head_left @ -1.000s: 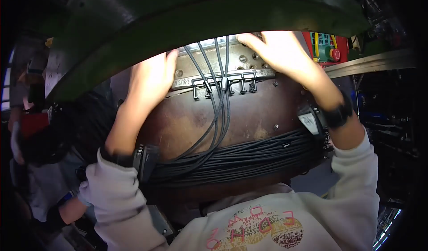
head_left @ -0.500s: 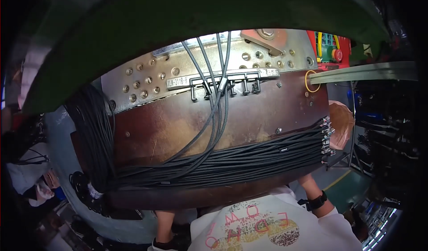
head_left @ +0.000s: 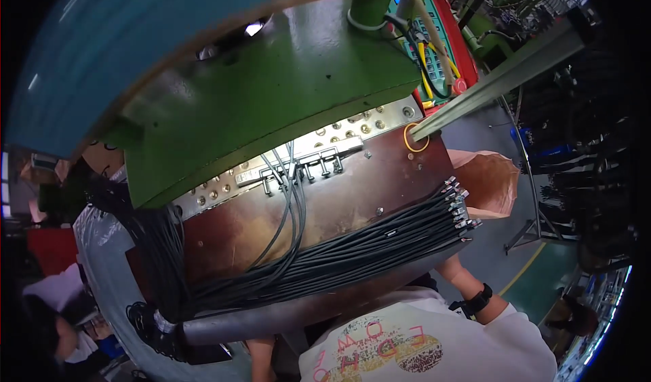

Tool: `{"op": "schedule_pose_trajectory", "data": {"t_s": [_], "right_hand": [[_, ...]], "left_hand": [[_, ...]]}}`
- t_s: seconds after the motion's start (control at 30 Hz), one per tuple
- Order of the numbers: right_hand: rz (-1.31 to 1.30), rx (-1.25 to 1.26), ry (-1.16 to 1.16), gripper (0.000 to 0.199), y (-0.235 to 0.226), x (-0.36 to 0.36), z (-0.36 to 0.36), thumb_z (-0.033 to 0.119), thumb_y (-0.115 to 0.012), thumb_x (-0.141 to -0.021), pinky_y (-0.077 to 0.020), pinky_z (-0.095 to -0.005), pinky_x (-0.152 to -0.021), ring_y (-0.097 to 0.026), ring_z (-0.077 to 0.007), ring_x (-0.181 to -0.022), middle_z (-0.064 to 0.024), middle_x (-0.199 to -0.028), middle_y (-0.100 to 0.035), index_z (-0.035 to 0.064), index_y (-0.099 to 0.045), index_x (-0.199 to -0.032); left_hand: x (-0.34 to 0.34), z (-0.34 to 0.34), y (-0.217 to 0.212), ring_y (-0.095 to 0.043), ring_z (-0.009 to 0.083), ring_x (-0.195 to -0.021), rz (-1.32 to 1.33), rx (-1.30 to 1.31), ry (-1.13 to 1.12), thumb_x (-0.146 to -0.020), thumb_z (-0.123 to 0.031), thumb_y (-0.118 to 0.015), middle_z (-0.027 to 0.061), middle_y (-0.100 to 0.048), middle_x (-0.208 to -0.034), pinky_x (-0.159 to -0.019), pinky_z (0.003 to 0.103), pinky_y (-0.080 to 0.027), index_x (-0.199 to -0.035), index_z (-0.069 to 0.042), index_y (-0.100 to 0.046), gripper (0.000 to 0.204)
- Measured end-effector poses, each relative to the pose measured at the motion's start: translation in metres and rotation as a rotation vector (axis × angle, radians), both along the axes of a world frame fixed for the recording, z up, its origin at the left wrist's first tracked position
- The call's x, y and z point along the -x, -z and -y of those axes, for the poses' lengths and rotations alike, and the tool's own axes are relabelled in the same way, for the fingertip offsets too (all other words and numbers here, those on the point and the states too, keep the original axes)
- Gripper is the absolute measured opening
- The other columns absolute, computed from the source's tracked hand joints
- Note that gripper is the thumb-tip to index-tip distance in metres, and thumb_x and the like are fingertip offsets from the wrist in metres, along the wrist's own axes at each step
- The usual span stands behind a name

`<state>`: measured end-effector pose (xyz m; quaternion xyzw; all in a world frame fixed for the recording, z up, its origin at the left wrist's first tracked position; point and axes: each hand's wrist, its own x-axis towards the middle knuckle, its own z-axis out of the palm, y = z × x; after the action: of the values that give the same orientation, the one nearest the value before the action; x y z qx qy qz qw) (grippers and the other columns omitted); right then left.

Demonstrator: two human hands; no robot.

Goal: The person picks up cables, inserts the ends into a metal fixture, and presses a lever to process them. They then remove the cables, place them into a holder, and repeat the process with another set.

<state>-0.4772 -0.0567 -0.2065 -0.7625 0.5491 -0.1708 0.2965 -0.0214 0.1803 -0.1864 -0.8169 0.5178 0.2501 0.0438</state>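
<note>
Cables (head_left: 352, 253): black bundle lying flat across brown plate (head_left: 380, 185), ends metal-tipped.
Hands: hidden beneath plate; grip cannot be told.

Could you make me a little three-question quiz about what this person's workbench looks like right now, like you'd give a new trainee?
1. True or false: the bundle of black cables lies across the brown plate.
2. What colour is the machine body above the plate? A) green B) white C) orange
3. Fill the gap: the person's right forearm, wearing a black wrist strap, comes out from ____ the plate's lower edge.

Key: 1 true; 2 A; 3 under. Neither hand shows: both arms drop below the plate, so what they hold cannot be told.
</note>
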Motion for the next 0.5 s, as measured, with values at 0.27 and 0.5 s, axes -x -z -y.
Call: {"op": "schedule_pose_trajectory", "data": {"t_s": [0.27,0.5], "right_hand": [[-0.259,0.342,-0.247,0.037,-0.017,0.005,0.023,0.015,-0.069,-0.081,-0.0464,-0.0420,-0.093,-0.060,-0.0358,-0.102,-0.0161,-0.112,-0.064,0.0033,-0.061,-0.114],[-0.035,0.550,-0.091,0.026,-0.181,0.000,0.153,0.001,-0.061,-0.086,-0.0514,-0.0369,-0.086,-0.064,-0.0305,-0.098,-0.0165,-0.108,-0.066,0.0017,-0.064,-0.112]], "left_hand": [[0.019,0.036,-0.046,-0.062,0.0385,-0.095,-0.018,0.105,0.194,-0.087,-0.022,-0.058,0.0198,-0.067,-0.100,-0.085,0.047,-0.048,-0.102,-0.004,-0.068,0.025],[0.019,0.135,-0.185,-0.055,0.0336,-0.124,-1.203,-0.090,0.341,-0.098,-0.028,-0.054,0.0172,-0.056,-0.135,-0.104,0.038,-0.042,-0.134,-0.002,-0.054,0.044]]}}
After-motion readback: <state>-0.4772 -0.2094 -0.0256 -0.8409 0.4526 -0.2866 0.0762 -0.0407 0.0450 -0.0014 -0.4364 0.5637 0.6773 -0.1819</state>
